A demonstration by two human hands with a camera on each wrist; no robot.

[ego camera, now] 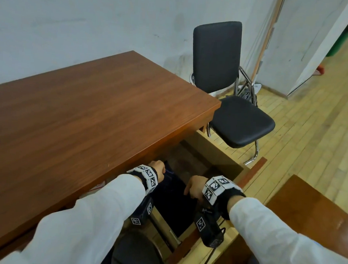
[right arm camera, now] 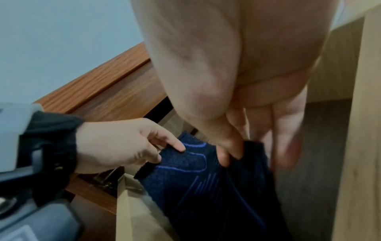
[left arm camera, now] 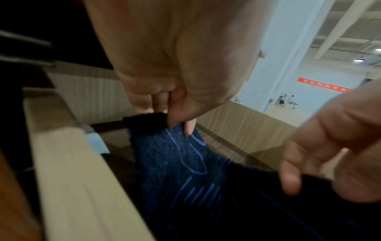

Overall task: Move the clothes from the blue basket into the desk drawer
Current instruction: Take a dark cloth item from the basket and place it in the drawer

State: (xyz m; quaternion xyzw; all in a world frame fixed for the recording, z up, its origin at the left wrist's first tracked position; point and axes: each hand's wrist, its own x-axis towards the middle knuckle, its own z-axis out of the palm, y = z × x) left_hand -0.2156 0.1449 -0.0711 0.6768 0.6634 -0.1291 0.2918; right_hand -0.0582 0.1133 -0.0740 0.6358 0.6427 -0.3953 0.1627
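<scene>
A dark navy knitted garment with light blue line patterns hangs into the open desk drawer under the brown desk. My left hand pinches its top left corner between thumb and fingers. My right hand pinches the garment's other top edge, thumb in front and fingers behind. In the right wrist view the left hand grips the cloth just above the drawer's pale side wall. The blue basket is out of view.
A black chair with chrome legs stands right of the desk, beyond the drawer. The drawer's brown front panel juts out toward the wooden floor. A second brown surface sits at the right. A white wall backs the desk.
</scene>
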